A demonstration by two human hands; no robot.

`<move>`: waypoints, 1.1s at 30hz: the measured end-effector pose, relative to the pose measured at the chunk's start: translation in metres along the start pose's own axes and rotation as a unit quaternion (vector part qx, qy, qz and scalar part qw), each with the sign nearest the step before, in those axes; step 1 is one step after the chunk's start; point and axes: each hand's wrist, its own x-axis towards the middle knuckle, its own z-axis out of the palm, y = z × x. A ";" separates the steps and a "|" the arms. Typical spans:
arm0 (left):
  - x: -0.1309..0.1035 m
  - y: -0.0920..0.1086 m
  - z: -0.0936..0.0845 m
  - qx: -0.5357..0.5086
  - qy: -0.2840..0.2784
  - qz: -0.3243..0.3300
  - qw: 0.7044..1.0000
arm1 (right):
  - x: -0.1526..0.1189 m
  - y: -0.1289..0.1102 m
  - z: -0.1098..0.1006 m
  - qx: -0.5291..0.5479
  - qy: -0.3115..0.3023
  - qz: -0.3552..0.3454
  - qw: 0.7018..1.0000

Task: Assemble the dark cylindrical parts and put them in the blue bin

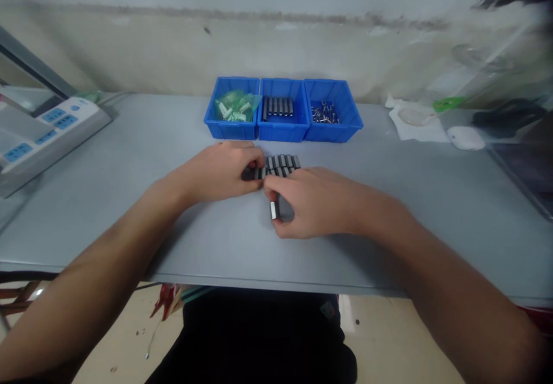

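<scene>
Short grey metal cylinders (283, 162) lie side by side in two rows on the grey table. At the left end of these rows is my left hand (224, 171), its thumb and index finger closed around the end cylinders of the near row. My right hand (317, 202) is just in front of the rows and pinches a single metal cylinder (273, 210) between thumb and finger, close above the tabletop. The right fingers partly cover the near row.
Behind the rows stand three blue bins: the left bin (231, 129) with a green bag of light pieces, the middle bin (283, 133) with longer dark cylinders, the right bin (332, 133) with small metal pins. A power strip (56, 128) lies left, a white mouse (466, 138) right.
</scene>
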 end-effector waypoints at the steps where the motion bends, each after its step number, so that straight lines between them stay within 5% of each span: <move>1: 0.000 0.000 0.000 0.001 -0.001 0.001 1.000 | 0.000 -0.001 0.000 0.000 0.000 0.003 1.000; 33: 0.001 -0.004 0.004 -0.013 -0.011 -0.007 1.000 | 0.005 -0.001 0.004 0.019 -0.024 -0.002 1.000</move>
